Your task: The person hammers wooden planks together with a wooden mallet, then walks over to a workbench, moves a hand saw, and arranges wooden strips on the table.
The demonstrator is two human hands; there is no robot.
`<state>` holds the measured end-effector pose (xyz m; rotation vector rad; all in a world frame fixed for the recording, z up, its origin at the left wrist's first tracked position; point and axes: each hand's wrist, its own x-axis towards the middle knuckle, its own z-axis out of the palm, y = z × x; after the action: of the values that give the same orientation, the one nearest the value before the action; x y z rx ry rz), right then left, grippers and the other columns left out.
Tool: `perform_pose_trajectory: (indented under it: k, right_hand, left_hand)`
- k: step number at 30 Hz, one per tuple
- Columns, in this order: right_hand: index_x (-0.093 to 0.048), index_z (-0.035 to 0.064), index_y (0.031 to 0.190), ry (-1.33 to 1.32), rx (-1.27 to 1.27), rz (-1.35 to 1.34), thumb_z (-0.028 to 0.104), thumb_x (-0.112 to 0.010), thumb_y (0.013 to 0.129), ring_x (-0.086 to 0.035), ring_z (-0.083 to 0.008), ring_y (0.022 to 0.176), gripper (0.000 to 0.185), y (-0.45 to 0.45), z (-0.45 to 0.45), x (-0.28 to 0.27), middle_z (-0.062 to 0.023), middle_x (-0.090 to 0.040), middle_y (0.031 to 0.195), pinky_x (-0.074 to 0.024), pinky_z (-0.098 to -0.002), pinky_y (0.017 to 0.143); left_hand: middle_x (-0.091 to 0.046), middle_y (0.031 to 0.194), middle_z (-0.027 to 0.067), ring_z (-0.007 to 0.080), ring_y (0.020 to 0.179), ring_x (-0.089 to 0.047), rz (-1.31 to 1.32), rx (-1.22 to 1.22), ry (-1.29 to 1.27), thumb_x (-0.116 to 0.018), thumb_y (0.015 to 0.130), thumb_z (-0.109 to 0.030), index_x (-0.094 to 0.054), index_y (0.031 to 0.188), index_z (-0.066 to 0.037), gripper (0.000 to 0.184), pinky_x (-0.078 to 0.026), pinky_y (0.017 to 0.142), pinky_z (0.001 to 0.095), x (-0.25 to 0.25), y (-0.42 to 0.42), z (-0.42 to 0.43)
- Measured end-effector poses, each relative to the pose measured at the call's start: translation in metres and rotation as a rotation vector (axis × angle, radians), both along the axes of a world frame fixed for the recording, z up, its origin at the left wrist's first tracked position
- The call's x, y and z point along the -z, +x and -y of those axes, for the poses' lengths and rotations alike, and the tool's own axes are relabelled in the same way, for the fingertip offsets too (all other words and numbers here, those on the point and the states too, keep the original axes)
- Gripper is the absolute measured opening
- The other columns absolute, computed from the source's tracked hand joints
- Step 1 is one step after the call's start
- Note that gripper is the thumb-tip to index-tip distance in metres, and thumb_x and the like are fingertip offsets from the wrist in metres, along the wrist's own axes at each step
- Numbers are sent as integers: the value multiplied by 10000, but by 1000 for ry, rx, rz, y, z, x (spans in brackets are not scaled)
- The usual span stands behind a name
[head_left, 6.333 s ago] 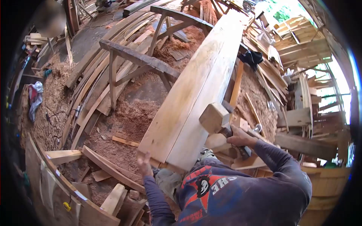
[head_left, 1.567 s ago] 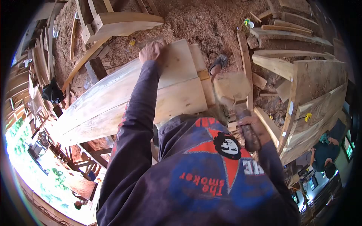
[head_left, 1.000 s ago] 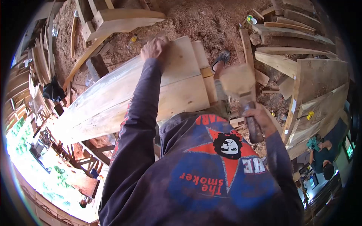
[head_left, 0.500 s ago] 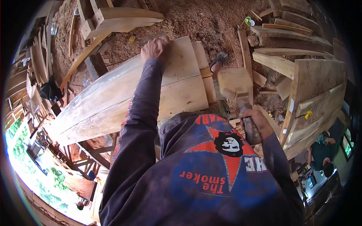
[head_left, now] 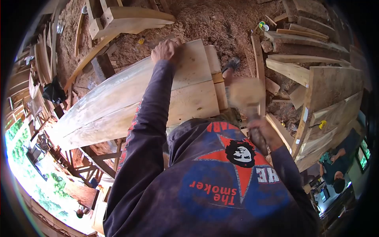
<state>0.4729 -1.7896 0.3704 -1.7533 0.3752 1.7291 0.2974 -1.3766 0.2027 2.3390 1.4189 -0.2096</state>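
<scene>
"That mallet (head_left: 247, 93) has come round from the long side of the planks (head_left: 189, 98) to their end since a moment ago. Can you see the grip?"

"It's blurred, but the right hand (head_left: 266, 131) has its fingers closed around the handle, the head just past them."

"And the left hand (head_left: 166, 51)?"

"Fingers bent over the planks' far edge, tips out of sight, so I can't tell how tightly."

"What's around?"

"Shavings (head_left: 213, 23) underfoot, curved timber (head_left: 138, 20) past the left fingers; well beyond the right ones, another person (head_left: 340, 162) with something teal (head_left: 326, 158), too far off to make out."
</scene>
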Motion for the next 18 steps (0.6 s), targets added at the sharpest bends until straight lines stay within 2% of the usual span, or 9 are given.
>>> perform_pose_trajectory:
  k: [3,5,6,10,12,16,18]
  right_hand:
    - [-611,-2,837,-60,-72,71,108,-676,767,-639,-199,535,146,8,-25,-28,-97,-632,696,-515,-324,471]
    - [-604,-3,858,-59,-38,25,107,-671,770,-643,-200,542,156,22,-32,-36,-96,-627,696,-517,-327,470]
    - [-597,-4,878,-52,-2,-28,106,-666,773,-648,-201,548,168,27,-33,-37,-96,-621,695,-518,-330,468]
    - [-602,8,882,-2,16,170,97,-645,785,-634,-202,528,138,39,-17,-21,-92,-620,671,-531,-321,495]
    - [-621,4,852,-32,34,158,102,-647,786,-630,-202,527,121,37,-16,-20,-100,-628,668,-526,-315,497]
    - [-642,3,778,-57,15,-13,122,-662,777,-630,-208,526,121,6,-17,-17,-110,-636,674,-514,-314,485]
    - [-634,-6,794,-15,150,-168,117,-667,771,-630,-217,522,129,-9,-15,-14,-111,-633,677,-520,-321,484]
  left_hand:
    - [-692,1086,156,355,1003,-672,-41,14,-6,-374,949,-364,-681,1082,-165,389,-491,874,506,-3,-2,1]
    - [-695,1081,157,355,1005,-673,-36,22,1,-375,948,-363,-684,1084,-164,392,-496,876,502,2,-3,0]
    - [-697,1076,159,355,1006,-673,-38,31,14,-375,946,-363,-686,1086,-162,396,-500,877,499,3,-4,-1]
    - [-701,1062,165,351,1004,-676,-50,28,-10,-378,942,-365,-694,1071,-154,402,-507,878,488,-1,-2,-1]
    - [-709,1033,163,353,982,-683,-27,11,2,-383,940,-362,-705,1044,-154,397,-511,872,482,-6,1,2]
    - [-715,1008,152,353,940,-693,-111,6,-23,-391,936,-362,-708,1000,-161,380,-523,844,477,-14,7,2]
    - [-718,988,148,354,907,-700,9,14,45,-409,929,-355,-703,984,-147,365,-534,805,474,-4,0,3]
